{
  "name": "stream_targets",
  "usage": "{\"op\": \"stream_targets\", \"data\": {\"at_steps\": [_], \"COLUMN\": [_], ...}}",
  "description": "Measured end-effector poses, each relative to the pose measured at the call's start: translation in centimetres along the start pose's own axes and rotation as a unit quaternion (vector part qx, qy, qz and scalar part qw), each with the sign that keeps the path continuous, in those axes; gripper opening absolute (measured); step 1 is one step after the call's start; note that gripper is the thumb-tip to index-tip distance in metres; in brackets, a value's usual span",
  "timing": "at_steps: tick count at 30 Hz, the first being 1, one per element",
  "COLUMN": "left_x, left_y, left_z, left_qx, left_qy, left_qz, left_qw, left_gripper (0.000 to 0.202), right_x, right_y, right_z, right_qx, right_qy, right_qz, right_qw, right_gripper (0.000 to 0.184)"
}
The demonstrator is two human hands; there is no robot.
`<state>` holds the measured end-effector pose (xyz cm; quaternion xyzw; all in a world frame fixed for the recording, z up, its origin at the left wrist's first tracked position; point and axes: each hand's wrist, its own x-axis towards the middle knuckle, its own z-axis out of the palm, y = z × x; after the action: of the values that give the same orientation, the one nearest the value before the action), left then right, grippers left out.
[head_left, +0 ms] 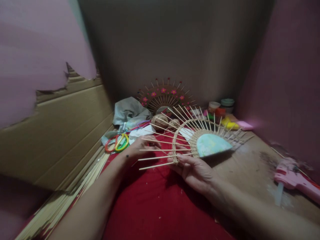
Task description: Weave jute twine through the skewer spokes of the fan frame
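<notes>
A half-round fan frame (174, 141) of thin bamboo sticks is held up in front of me. Its sticks spread out from a pale blue-green half-disc (213, 145), with a woven band around that disc and a second woven band farther out. My right hand (198, 171) is closed on the near end of the outer band, thumb on top and fingers partly hidden underneath. Behind the free stick tips on the left, my left hand (147, 145) has its fingers pinched together. A thin strand of twine seems to run from them toward the outer band; the fingertips are partly covered.
Balls of twine (160, 122) lie behind the fan frame. To the left are scissors (121, 141), a grey cloth (131, 111) and loose bamboo sticks (62, 206) along cardboard (75, 133). A flower-decorated fan (163, 95) leans at the back. A pink glue gun (291, 175) lies right.
</notes>
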<state>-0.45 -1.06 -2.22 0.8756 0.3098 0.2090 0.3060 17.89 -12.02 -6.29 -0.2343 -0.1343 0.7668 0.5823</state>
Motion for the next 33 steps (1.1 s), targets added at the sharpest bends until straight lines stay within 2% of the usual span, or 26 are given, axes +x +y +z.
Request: {"op": "stream_targets", "data": {"at_steps": [3, 6, 8, 11, 15, 18, 20, 23, 26, 27, 29, 31, 32, 33], "left_x": [0.5, 1.8, 3.3, 6.2, 10.2, 12.6, 13.9, 15.1, 15.4, 15.2, 14.3, 12.6, 11.6, 10.4], "left_y": [-0.9, -2.0, -2.5, -2.4, -0.9, 0.2, 0.6, 0.8, 0.8, 0.7, 0.4, 0.1, 0.2, 0.3], "left_z": [0.2, 0.1, -0.3, -1.1, -1.6, -1.3, -1.1, -1.1, -1.9, -2.4, -3.4, -4.3, -4.6, -4.7], "left_qx": [0.041, -0.037, -0.103, -0.161, -0.267, -0.417, -0.451, -0.420, -0.369, -0.339, -0.261, -0.147, -0.100, -0.084], "left_qy": [0.046, 0.131, 0.163, 0.167, 0.157, 0.160, 0.175, 0.204, 0.234, 0.225, 0.148, 0.030, 0.041, 0.080], "left_qz": [-0.026, -0.086, -0.105, -0.116, -0.104, -0.078, -0.053, -0.010, 0.049, 0.055, 0.009, -0.099, -0.126, -0.124], "left_qw": [0.998, 0.987, 0.976, 0.966, 0.945, 0.891, 0.874, 0.884, 0.898, 0.912, 0.954, 0.984, 0.986, 0.985], "left_gripper": [0.014, 0.007, 0.006, 0.015, 0.026, 0.030, 0.025, 0.027, 0.043, 0.047, 0.049, 0.041, 0.035, 0.029], "right_x": [-0.2, -0.6, -0.9, -1.1, -1.1, -1.1, -1.0, -0.9, -0.8, -0.8, -0.7, -0.7, -0.7, -0.8], "right_y": [-0.1, -0.3, -0.4, -0.5, -0.6, -0.7, -0.6, -0.6, -0.6, -0.7, -0.7, -0.7, -0.7, -0.7], "right_z": [0.2, 0.5, 0.8, 0.9, 0.7, 0.5, 0.5, 0.4, 0.2, 0.2, 0.0, -0.1, -0.1, -0.1], "right_qx": [0.004, 0.011, 0.009, 0.003, 0.004, 0.011, 0.014, 0.016, 0.010, 0.007, 0.004, 0.005, 0.006, 0.007], "right_qy": [-0.016, -0.025, -0.018, -0.022, -0.046, -0.053, -0.059, -0.067, -0.069, -0.067, -0.060, -0.058, -0.058, -0.059], "right_qz": [-0.005, -0.012, -0.014, -0.021, -0.037, -0.040, -0.042, -0.044, -0.049, -0.049, -0.042, -0.033, -0.029, -0.026], "right_qw": [1.000, 1.000, 1.000, 1.000, 0.998, 0.998, 0.997, 0.997, 0.996, 0.997, 0.997, 0.998, 0.998, 0.998], "right_gripper": [0.006, 0.007, 0.008, 0.009, 0.008, 0.009, 0.013, 0.021, 0.024, 0.022, 0.017, 0.012, 0.010, 0.010]}}
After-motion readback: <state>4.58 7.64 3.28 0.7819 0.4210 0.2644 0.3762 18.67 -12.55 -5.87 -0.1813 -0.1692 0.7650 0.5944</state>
